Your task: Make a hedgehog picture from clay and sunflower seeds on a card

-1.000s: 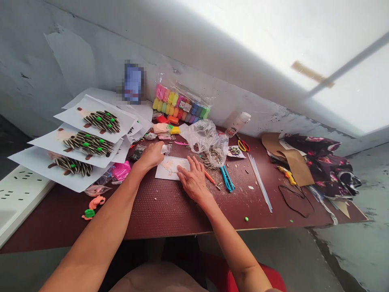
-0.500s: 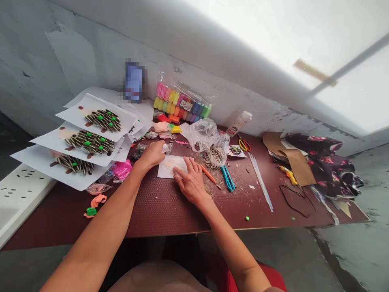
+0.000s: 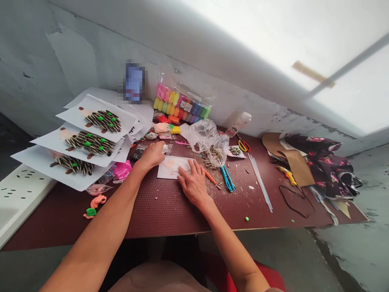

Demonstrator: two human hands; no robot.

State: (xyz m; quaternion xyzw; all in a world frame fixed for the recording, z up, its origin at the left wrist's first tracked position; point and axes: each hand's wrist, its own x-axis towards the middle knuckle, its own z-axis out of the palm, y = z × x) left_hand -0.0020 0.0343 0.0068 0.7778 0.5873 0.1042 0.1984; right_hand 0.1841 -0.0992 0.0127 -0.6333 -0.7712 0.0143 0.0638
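Note:
A small white sheet of paper (image 3: 163, 173) lies on the table, with a faint drawing and a flat peach-coloured patch (image 3: 172, 164) on it. My left hand (image 3: 152, 155) is closed at the sheet's upper left corner, and a crumpled piece of clear plastic (image 3: 167, 149) pokes out from its fingers. Flat on the sheet's right part, my right hand (image 3: 193, 182) has its fingers spread and holds nothing. An orange pen-like tool (image 3: 209, 176) and a blue utility knife (image 3: 227, 179) lie just right of it. Beyond them, striped sunflower seeds (image 3: 212, 156) spill from a clear plastic bag (image 3: 203, 134).
Sheets with seed hedgehogs (image 3: 103, 121) are stacked at left above a white power strip (image 3: 18, 190). Coloured clay packs (image 3: 179, 106) lean on the wall. Scissors (image 3: 244, 145), a white bottle (image 3: 239, 123), glue sticks (image 3: 260, 182) and a yellow glue gun (image 3: 288, 175) are at right.
My right hand has slid slightly to the right over the sheet, uncovering more of the drawing. My left hand stays in place.

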